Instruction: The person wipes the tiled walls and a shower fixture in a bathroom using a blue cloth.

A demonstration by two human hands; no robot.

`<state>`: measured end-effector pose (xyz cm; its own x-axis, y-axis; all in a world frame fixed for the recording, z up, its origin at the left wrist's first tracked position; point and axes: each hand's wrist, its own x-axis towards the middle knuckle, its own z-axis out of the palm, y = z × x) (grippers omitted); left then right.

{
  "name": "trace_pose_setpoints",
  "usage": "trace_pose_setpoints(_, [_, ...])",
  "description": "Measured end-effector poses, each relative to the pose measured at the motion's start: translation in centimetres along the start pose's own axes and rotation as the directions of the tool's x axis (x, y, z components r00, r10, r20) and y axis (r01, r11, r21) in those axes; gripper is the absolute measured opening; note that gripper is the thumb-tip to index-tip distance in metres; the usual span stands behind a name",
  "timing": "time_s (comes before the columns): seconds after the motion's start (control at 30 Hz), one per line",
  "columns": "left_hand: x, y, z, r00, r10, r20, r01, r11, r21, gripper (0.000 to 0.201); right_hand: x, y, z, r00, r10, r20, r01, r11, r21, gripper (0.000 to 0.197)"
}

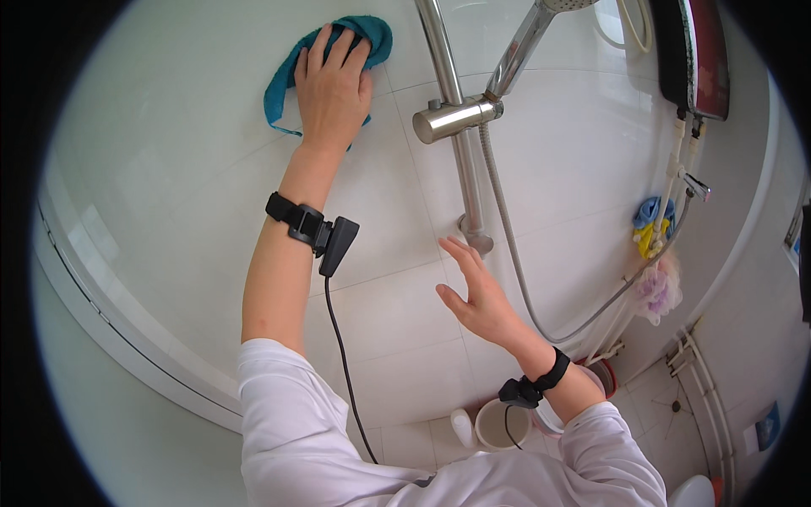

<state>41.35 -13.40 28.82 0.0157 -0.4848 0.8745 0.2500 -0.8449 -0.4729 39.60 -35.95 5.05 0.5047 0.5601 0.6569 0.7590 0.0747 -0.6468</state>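
Observation:
My left hand [334,100] is raised to the white tiled wall [384,317], holding a teal cloth [378,40] pressed against it. The cloth is bunched around the fingers, and its edge hangs below the palm. My right hand [485,302] is held out with nothing in it, thumb apart from the fingers. It is near the lower end of a chrome shower rail [467,182]; whether it touches the wall cannot be told. On that rail a bracket [456,120] carries the hand shower [519,52].
A grey shower hose [509,245] loops down right of my right hand. A dark red water heater [705,59], blue and yellow cloths [652,226] and a bath puff [657,291] hang right. Below are a pale bucket [503,422] and a white bottle [462,427]. Black cables trail from both wrist straps.

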Motion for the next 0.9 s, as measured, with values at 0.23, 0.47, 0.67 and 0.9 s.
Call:
trace_pose_setpoints(0.23, [0.8,2.3,2.0,0.936,0.316,0.151,-0.267,0.923,-0.279,0.038,0.7,-0.2,0.1,0.998,-0.056,0.015,0.056,0.998,-0.042,0.06])
trace_pose_setpoints(0.47, [2.1,-2.0,-0.1,1.0,0.022,0.013,-0.022,0.999,0.023,0.034,0.1,-1.2,0.1,0.999,-0.011,0.04,0.011,1.0,0.005,0.059])
trace_pose_setpoints(0.67, [-6.1,5.4,-1.3,0.954,0.168,0.247,-0.103,0.961,-0.258,0.03,-1.9,0.8,-0.4,0.997,0.056,0.051,-0.056,0.998,-0.009,0.055])
trace_pose_setpoints(0.9, [-20.6,8.7,-6.6,0.849,0.266,0.456,-0.097,0.927,-0.361,0.027,-4.3,2.8,-0.2,0.994,0.064,0.087,-0.074,0.991,0.115,0.051])
